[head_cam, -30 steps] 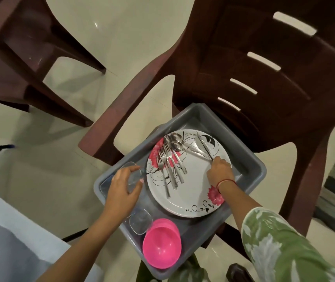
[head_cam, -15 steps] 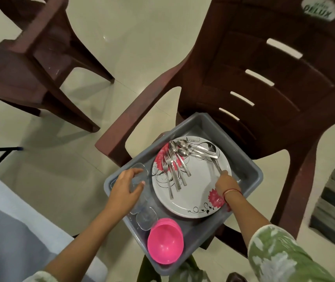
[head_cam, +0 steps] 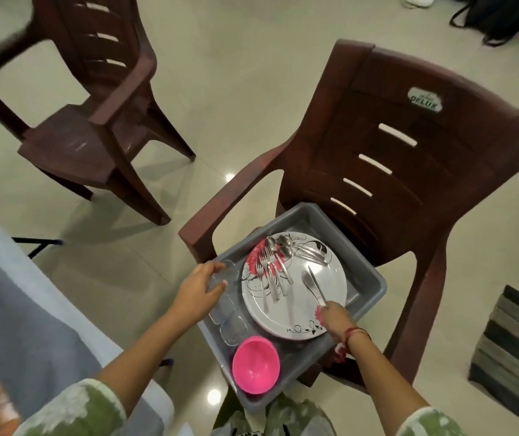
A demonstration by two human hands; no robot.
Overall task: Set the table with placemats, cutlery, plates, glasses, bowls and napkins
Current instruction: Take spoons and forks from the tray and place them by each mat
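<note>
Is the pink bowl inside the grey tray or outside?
Inside: the pink bowl sits in the near corner of the grey tray.

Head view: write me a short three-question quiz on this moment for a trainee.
1. True or false: the grey tub stands on the floor.
2. Where does the pink bowl sit? A) on the plate B) in the tub, near the plate C) on the table
3. What does each hand hold?
Key: 1. False; it sits on the brown chair seat. 2. B. 3. The left hand grips a clear glass; the right hand pinches the knife by its handle.
</note>
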